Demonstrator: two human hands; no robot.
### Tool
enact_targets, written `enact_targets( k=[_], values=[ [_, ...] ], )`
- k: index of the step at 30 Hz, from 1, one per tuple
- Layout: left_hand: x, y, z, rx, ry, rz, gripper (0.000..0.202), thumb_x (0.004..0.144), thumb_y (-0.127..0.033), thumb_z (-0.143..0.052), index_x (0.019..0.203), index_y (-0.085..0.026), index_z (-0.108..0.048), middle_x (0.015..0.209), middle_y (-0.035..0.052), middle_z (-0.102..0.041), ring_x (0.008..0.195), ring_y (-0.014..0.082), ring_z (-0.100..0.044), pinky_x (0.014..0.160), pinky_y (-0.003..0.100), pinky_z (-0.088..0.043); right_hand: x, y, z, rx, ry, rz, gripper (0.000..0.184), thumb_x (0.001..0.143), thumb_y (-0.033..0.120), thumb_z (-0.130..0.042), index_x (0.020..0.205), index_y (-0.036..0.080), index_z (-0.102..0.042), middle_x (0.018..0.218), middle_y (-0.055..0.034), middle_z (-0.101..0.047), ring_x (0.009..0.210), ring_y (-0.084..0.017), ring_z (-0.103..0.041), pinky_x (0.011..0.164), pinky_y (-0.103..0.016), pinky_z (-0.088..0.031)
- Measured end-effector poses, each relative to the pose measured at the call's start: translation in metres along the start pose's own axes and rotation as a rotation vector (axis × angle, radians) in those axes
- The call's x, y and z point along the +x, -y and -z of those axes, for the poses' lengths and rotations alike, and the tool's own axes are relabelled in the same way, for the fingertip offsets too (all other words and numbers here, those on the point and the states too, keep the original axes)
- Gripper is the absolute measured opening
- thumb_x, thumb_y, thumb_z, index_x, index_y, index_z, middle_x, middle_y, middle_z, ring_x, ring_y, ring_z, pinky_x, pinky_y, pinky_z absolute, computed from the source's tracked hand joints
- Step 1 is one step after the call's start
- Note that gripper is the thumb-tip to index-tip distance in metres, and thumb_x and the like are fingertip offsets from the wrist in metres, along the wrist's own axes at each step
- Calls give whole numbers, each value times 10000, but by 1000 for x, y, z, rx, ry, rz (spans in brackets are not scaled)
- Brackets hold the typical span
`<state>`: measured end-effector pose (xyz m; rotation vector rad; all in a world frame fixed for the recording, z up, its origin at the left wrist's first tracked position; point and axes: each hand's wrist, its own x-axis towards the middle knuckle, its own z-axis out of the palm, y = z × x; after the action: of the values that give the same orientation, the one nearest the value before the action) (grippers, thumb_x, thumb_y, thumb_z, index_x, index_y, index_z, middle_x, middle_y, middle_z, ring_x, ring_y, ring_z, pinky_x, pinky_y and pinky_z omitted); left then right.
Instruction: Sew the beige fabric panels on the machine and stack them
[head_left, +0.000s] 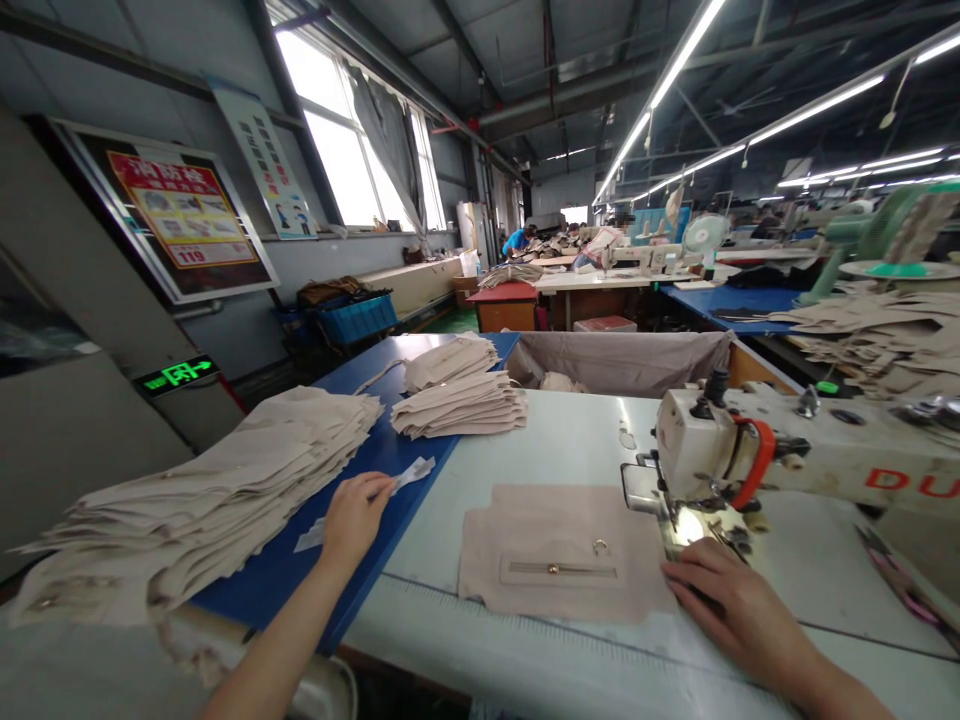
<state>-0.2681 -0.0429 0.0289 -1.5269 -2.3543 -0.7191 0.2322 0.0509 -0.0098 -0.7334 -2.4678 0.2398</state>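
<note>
My left hand (pixel 358 515) is over the blue tabletop, its fingers pinched on a thin white strip (pixel 415 474). Another whitish piece (pixel 310 536) lies just behind that wrist. My right hand (pixel 731 605) rests with fingers stretched out at the right edge of a beige fabric panel (pixel 491 540), beside the lit needle area of the sewing machine (pixel 694 440). The panel lies flat on the pale machine table and has a zipper (pixel 562 569) with a gold-coloured pull and a small metal ring (pixel 600 546) above it. Its right end reaches toward the presser foot.
A long stack of beige pieces (pixel 247 470) covers the left side, and smaller stacks (pixel 459 405) sit farther back. Pink-handled scissors (pixel 911 600) lie at far right. Behind the table hangs a fabric-lined bin (pixel 622 358). A person in blue (pixel 517 240) is in the distance.
</note>
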Motion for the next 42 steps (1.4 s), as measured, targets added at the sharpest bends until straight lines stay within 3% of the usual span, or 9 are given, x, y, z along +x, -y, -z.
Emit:
enact_targets(
  k=[16, 26, 31, 33, 36, 38, 42],
  values=[
    [0, -12, 5, -38, 33, 181, 152, 767, -209, -547, 663, -233, -656, 771, 26, -742, 767, 221, -668, 712, 303, -490, 0, 0, 0, 10, -1, -21, 237, 963, 270, -480, 1008, 240, -711, 893, -87, -669, 823, -212, -635, 721, -336, -550],
    [3, -7, 12, -126, 56, 281, 205, 762, -378, -527, 695, -239, -661, 695, -5, -726, 684, 197, -677, 608, 248, -473, 0, 1, 0, 12, 13, -29, 219, 959, 259, -487, 998, 251, -701, 888, -77, -660, 825, -207, -625, 726, -332, -538],
    [1, -10, 17, -115, 0, 273, 255, 771, -407, -477, 761, -229, -658, 821, 43, -746, 793, 239, -691, 719, 307, -520, 0, -1, -2, 6, 36, -31, 224, 970, 256, -466, 988, 228, -688, 897, -84, -648, 843, -212, -607, 746, -340, -524],
    [-1, -18, 18, -106, -97, 165, 269, 798, -406, -452, 775, -226, -651, 889, 74, -747, 879, 258, -683, 825, 354, -519, 2, 1, -1, 0, 36, -29, 229, 974, 249, -460, 980, 216, -687, 899, -86, -645, 850, -211, -597, 750, -339, -513],
    [-7, -47, 11, -119, -216, -159, 309, 873, -425, -432, 797, -220, -650, 935, 97, -740, 954, 267, -665, 943, 406, -487, 6, 6, 2, -10, 20, -25, 236, 972, 226, -454, 967, 201, -688, 882, -84, -642, 844, -209, -580, 751, -335, -493],
    [-15, -79, 0, -158, -190, -379, 336, 921, -427, -420, 828, -218, -666, 930, 91, -736, 944, 255, -665, 955, 408, -489, 8, 7, 5, -17, -4, -4, 237, 964, 210, -454, 949, 197, -690, 858, -78, -638, 827, -206, -567, 744, -332, -480],
    [-42, -163, -31, -269, -47, -742, 342, 987, -307, -378, 914, -201, -695, 953, 71, -730, 945, 205, -660, 941, 357, -513, 10, 7, 8, -35, -50, 6, 225, 952, 197, -470, 923, 196, -693, 800, -62, -625, 794, -196, -548, 725, -311, -462]
  ],
)
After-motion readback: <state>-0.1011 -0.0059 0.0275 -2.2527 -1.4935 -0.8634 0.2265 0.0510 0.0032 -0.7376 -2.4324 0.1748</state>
